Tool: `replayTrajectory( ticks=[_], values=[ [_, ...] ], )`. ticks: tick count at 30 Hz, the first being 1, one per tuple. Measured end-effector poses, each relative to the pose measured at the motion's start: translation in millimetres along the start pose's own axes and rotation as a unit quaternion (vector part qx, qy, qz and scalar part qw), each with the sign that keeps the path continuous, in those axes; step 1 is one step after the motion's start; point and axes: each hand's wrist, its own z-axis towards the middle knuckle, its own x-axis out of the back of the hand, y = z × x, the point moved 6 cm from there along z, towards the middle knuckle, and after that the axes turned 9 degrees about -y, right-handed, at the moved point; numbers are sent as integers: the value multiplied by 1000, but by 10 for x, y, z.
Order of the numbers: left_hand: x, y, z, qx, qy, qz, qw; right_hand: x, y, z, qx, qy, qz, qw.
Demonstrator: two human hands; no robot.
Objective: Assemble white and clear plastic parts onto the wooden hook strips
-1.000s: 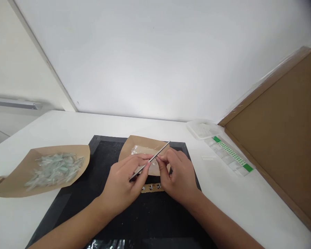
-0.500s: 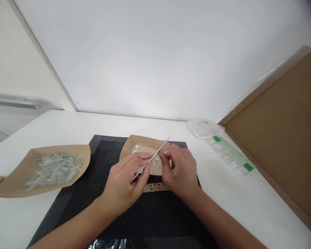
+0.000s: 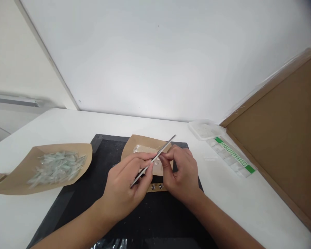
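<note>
My left hand (image 3: 125,185) is closed around a thin metal tool (image 3: 155,159), like tweezers or a file, that slants up to the right. My right hand (image 3: 181,173) has its fingers pinched together beside the tool's middle; what they hold is too small to make out. Both hands hover over a brown paper tray (image 3: 141,143) with small pale pieces in it, lying on a black mat (image 3: 103,148). A brown strip with metal studs (image 3: 157,187) shows just below the hands.
A second brown paper tray (image 3: 20,180) with several pale green pieces (image 3: 58,166) lies at the left. A clear plastic lid (image 3: 204,129) and a green-striped strip (image 3: 230,155) lie at the right, beside a large cardboard panel (image 3: 282,138). The table (image 3: 67,121) is white.
Both hands shifted slightly to the right and the tool tilted a little more upward. The view drifted slightly; the trays and mat stayed put.
</note>
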Motion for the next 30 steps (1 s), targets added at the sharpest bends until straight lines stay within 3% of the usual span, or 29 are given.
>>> replayTrajectory(
  ticks=[3,8,12,23,30],
  values=[
    [-14,-29,-12,1,9,0,1000,-15,12,-20,-14,25,-17,999],
    [-37,-95,-6,17,7,-3,1000,-124,-34,-32,4,-3,-10,1000],
    [-41,-117,-4,30,4,-12,999,-78,-20,-7,-8,20,-15,1000],
    [-42,-127,-27,7,13,8,1000,-114,-72,-12,14,-10,-19,1000],
    [-11,-80,4,15,11,8,1000,-77,-45,4,3,5,-14,1000]
  ],
)
